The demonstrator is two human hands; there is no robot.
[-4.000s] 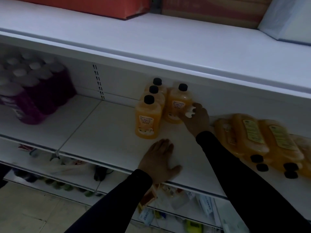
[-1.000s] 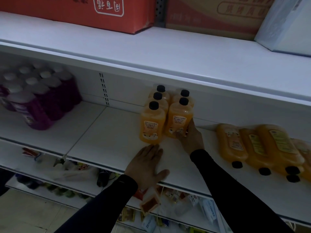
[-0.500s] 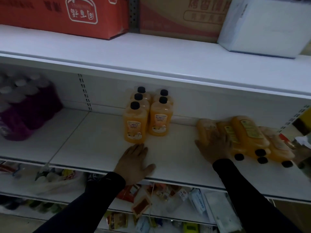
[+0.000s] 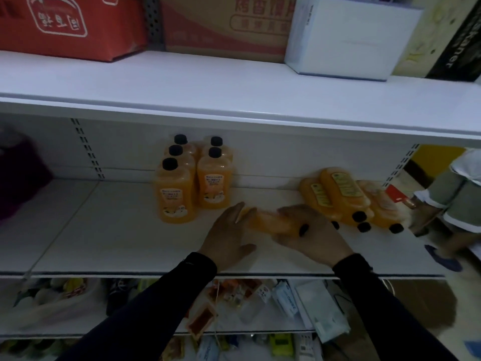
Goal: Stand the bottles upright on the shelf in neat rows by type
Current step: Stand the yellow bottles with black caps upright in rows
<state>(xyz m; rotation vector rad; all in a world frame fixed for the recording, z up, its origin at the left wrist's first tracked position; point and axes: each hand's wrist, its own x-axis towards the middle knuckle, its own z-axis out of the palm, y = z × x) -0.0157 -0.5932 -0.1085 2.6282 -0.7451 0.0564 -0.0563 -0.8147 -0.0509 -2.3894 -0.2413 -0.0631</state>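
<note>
Your right hand (image 4: pixel 309 234) is curled around a flat-sided orange plastic bottle with a black screw cap (image 4: pixel 270 223), which lies on its side near the front of the white metal shelf (image 4: pixel 117 243), its cap towards you and to the right. Your left hand (image 4: pixel 229 237) lies with fingers straight against the bottle's base end, steadying it rather than gripping.

Judging by the colour all through the body, the bottle is full, so expect real weight for its size. The smooth plastic may be slippery, and the walls will probably give a little if you squeeze hard. Take it around the broad middle of the body, not by the narrow neck or cap, and swing the base down first.

Five upright orange bottles with black caps (image 4: pixel 194 178) stand in two files just left of your hands; the right-hand file has one fewer, so its front spot looks like the natural place. A heap of lying orange bottles (image 4: pixel 346 199) waits just beside your right hand. Set the bottle down gently so the standing ones don't topple.
</note>
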